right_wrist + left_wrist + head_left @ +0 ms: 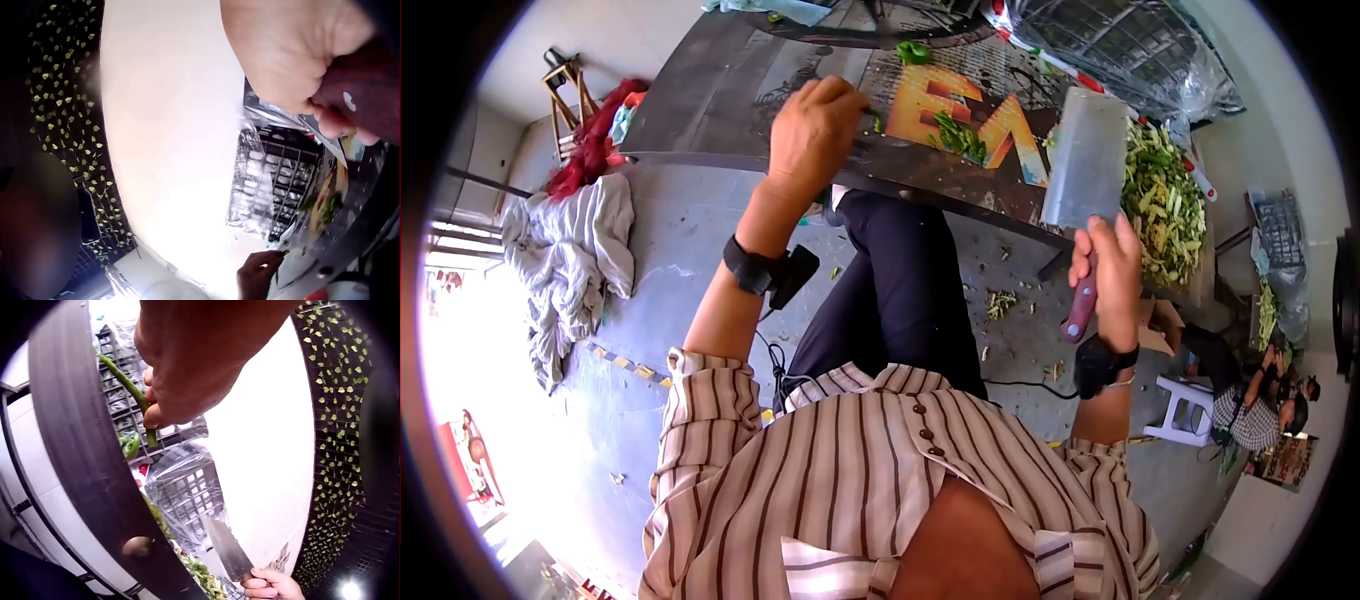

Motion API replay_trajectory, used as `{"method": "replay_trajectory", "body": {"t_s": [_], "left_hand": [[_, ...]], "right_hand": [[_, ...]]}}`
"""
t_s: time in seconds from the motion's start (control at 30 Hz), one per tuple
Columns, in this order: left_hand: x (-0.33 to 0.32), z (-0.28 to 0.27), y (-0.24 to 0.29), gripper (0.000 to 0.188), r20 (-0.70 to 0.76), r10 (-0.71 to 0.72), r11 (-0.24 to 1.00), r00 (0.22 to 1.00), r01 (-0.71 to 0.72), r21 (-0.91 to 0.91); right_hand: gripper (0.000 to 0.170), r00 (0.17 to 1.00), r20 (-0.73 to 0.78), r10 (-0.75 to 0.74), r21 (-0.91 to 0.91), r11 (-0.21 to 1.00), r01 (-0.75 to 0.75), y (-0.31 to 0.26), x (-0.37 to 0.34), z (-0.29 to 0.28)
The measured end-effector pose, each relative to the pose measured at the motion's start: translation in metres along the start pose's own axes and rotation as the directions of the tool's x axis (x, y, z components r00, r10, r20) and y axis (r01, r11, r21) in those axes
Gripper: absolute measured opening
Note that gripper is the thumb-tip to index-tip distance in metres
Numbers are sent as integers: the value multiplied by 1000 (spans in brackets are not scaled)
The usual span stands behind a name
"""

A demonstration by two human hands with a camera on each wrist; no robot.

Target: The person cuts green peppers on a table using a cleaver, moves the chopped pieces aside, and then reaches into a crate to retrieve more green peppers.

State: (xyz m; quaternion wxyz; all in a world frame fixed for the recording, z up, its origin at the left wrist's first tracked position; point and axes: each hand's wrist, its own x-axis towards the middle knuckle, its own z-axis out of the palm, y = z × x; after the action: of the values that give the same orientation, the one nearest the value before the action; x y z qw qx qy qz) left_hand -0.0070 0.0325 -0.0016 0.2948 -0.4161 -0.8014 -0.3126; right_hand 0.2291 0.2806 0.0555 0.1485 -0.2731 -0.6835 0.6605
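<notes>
Above dark worktop (700,105), left hand (815,130): pinches slender green pepper (127,382); likely light, brittle, best held mid-length.
Near worktop's edge, right hand (1114,268): grips broad metal cleaver (1088,155) by brown handle (1079,308).

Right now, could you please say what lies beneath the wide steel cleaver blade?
The steel blade hides what is directly beneath it. Chopped pale-green vegetables show along its right side, and the dark printed tabletop along its left.
</notes>
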Motion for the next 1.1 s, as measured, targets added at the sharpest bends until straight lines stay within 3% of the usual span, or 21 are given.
{"method": "replay_trajectory", "body": {"t_s": [0.17, 0.37, 0.63, 1.1], "left_hand": [[-27, 9, 4, 12, 39, -47, 998, 998, 49, -46], [-33, 10, 4, 16, -50, -124, 987, 991, 118, -109], [-33, 6, 1, 13, 16, -250, 942, 968, 247, -225], [-32, 11, -3, 12, 25, -268, 935, 963, 267, -236]], "right_hand": [[15, 971, 215, 102, 68, 991, -119, 12, -9, 44], [16, 906, 391, 164, 67, 976, -206, 31, -10, 81], [14, 892, 429, 146, 113, 970, -213, 39, -9, 99], [10, 887, 429, 168, 155, 954, -256, 50, -11, 108]]}}
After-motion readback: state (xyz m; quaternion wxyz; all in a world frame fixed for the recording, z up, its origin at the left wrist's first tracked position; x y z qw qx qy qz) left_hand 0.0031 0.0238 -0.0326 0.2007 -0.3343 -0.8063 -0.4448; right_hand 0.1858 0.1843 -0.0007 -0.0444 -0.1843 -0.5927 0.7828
